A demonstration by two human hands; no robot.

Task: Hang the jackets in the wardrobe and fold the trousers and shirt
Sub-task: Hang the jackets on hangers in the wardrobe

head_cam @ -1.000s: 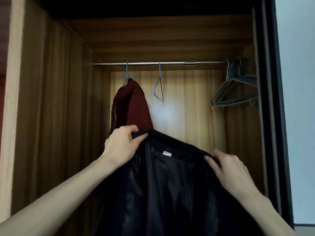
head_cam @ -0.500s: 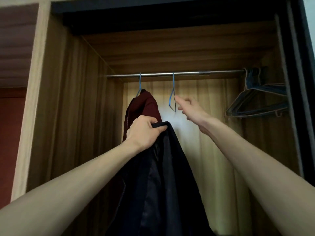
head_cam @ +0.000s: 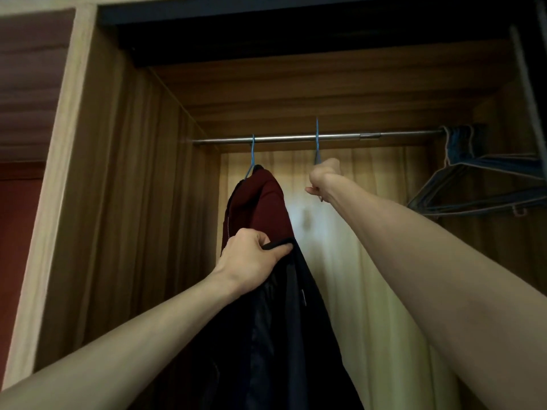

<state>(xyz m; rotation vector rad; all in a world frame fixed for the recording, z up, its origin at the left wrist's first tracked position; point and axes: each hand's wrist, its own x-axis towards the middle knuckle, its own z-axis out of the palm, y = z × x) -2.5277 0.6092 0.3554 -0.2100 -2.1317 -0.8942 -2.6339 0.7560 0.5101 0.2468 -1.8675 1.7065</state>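
My left hand grips the collar of a black jacket, which hangs down in front of the open wardrobe. Behind it a dark red jacket hangs from a blue hanger on the metal rail. My right hand is raised under the rail, its fingers curled round a bare blue hanger whose hook sits over the rail. Most of that hanger's frame is hidden by my hand.
Several bare hangers hang bunched at the rail's right end. The wardrobe's wooden left wall and dark right door edge frame the opening. Pale back panel shows between the red jacket and the bunched hangers.
My right hand let go of the black jacket, reached up and closed round the bare blue hanger. My left hand now holds the jacket alone, and the view has tilted upward.
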